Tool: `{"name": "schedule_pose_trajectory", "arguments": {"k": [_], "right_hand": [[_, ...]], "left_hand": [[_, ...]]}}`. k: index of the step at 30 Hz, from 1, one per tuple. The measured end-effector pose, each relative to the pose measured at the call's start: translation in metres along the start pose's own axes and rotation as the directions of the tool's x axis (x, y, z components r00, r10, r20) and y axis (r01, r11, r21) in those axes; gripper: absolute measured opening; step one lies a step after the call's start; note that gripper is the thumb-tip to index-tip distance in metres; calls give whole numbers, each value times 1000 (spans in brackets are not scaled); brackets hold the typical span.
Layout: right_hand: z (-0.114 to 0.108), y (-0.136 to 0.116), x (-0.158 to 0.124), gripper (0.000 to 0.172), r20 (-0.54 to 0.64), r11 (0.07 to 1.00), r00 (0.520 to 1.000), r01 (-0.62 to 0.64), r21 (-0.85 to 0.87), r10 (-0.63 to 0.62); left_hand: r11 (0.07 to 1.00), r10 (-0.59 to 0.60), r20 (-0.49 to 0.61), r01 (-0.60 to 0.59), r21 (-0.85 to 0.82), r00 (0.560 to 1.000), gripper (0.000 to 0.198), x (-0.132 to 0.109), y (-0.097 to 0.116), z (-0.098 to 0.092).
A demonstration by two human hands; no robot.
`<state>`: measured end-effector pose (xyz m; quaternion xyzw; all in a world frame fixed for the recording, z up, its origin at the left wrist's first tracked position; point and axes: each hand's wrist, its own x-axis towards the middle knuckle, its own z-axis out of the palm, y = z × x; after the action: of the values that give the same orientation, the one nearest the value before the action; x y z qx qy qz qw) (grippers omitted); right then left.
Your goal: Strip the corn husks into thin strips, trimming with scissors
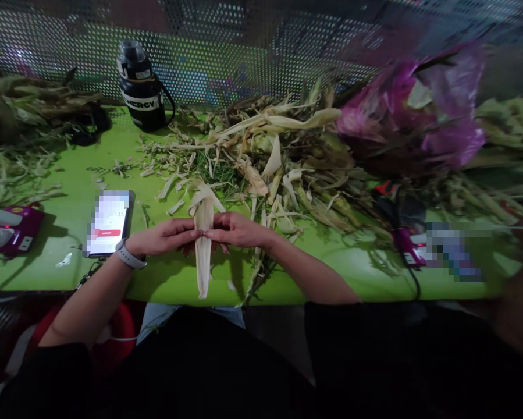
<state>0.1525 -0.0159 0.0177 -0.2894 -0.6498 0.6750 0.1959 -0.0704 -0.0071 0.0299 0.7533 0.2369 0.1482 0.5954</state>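
A long, pale dried corn husk point(204, 262) hangs lengthwise in front of me, low over the near part of the green table. My left hand point(177, 234) is closed on its left edge, thumb pressed on the front. From the other side my right hand point(235, 229) pinches the same husk, and the two thumb tips nearly meet at its middle. Fingers behind the strip are mostly hidden. Just beyond the hands lies a loose heap of dry husks point(261, 145), with green shreds mixed in.
Left of my hands a phone point(109, 221) lies on the green table point(156, 279). A black bottle point(142, 96) stands at the back by a perforated metal screen point(209, 58). Purple power adapters point(21, 230) with cables sit at both sides. A pink plastic bag point(418, 110) rests back right.
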Motion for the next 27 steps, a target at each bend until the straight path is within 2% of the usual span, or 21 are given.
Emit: {"name": "schedule_pose_trajectory", "arguments": {"k": [4,8,10,12,15,17,18,19,20,21,23,24,25,26,27], "right_hand": [[5,4,1,18,-132,987,991,-56,-149,36],[10,7,2,13,-273,936,962,-83,-343,-14],[12,7,2,11,-314,926,949,-96,-365,-26],[13,7,3,8,-319,945,948,-104,-310,0],[12,6,3,7,-289,977,957,-93,-190,35],[8,4,2,7,-324,978,946,-85,-189,19],[4,2,2,8,-356,974,935,-90,-208,11],[-1,1,1,9,-404,966,915,-106,-236,2],[-7,0,1,10,-459,956,888,-131,-262,-4],[-14,-1,1,10,-515,947,857,-159,-280,-8],[-27,-2,2,10,-622,936,783,-213,-279,-7],[-33,-2,2,11,-646,942,764,-224,-251,9],[-38,-2,3,12,-656,949,754,-228,-218,30],[-43,-1,4,14,-656,955,753,-232,-185,56],[-47,0,4,15,-661,957,746,-242,-159,79]], "left_hand": [[974,50,-106,-24,226,993,20,3,-3,4],[877,131,-197,-21,480,972,19,7,-10,11],[839,166,-205,-28,544,965,18,8,-11,14],[845,190,-181,-67,530,965,19,8,-9,16],[938,168,-139,-114,327,976,20,1,-1,16],[994,105,-91,-103,34,990,22,-7,3,14],[986,78,-51,-84,-143,996,24,-11,4,12],[940,124,-9,-120,-320,992,22,-16,5,8],[844,266,27,-220,-488,964,21,-20,5,4],[674,480,20,-354,-648,877,21,-23,5,-2],[534,662,77,-396,-747,746,25,-28,2,-16],[474,743,132,-376,-796,656,26,-30,0,-24],[473,760,144,-387,-791,634,31,-31,-3,-31],[451,774,91,-443,-775,627,36,-32,-8,-37],[411,678,-126,-515,-752,724,44,-33,-13,-43]]}}
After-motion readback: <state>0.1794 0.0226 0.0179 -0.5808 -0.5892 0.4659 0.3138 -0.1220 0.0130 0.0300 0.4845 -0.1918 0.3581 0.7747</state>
